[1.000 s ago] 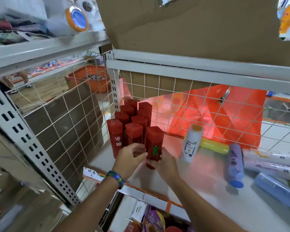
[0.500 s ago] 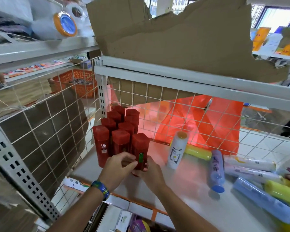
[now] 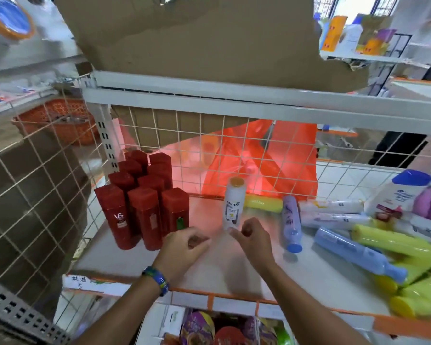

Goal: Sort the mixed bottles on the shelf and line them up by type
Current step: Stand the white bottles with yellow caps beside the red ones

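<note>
Hovering over the shelf, both hands hold nothing, fingers loosely curled: left hand just before the upright red bottles grouped at left, right hand by a standing white bottle. Other bottles lie jumbled at right.

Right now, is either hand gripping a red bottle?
No: the left hand and right hand hold nothing, fingers loosely curled, in front of the red bottles.

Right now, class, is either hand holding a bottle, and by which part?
Nothing is held. The left hand and right hand hang loosely curled above the shelf; the right one is near the base of the white bottle without gripping it.
</note>
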Motion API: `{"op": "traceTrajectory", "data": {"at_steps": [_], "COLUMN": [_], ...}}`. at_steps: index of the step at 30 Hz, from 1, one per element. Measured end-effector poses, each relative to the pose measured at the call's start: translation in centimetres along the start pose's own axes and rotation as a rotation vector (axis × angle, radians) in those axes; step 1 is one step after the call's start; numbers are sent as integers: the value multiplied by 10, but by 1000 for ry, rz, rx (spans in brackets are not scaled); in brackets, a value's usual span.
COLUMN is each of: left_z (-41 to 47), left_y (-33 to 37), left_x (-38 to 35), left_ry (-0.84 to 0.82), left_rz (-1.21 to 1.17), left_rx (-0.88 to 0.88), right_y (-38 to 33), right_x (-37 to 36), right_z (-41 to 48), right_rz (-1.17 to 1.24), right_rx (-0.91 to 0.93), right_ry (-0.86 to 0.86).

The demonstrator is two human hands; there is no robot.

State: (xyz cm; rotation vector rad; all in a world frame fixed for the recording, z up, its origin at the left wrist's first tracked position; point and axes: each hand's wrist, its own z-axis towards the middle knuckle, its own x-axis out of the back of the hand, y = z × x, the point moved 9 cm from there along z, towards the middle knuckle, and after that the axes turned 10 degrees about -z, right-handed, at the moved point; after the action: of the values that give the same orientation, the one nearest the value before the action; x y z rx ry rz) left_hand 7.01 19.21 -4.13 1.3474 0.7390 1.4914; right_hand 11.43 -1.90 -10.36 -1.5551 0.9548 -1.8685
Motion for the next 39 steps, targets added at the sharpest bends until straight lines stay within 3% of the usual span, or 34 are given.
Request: {"op": "traceTrajectory", "data": {"at_steps": [3,12,18,39], "left_z": [3,9,6,2], "left_y": [2,-1,-15,-17], "left_x": [-11,-28,-33,-26], "left_ry": [-35,-77,-65,35], "left_rz": [-14,17,26,-4], "left_rx": [-2,3,51,117], "right_y": [5,1,-3,-31], "right_x": [12,-15,-27,-63], "right_z": [11,37,47,89], "right_rz": [7,105,98,169], "right_rx": [-30,-6,-8,22], "right_ry": [36,-137,-75,-141]}}
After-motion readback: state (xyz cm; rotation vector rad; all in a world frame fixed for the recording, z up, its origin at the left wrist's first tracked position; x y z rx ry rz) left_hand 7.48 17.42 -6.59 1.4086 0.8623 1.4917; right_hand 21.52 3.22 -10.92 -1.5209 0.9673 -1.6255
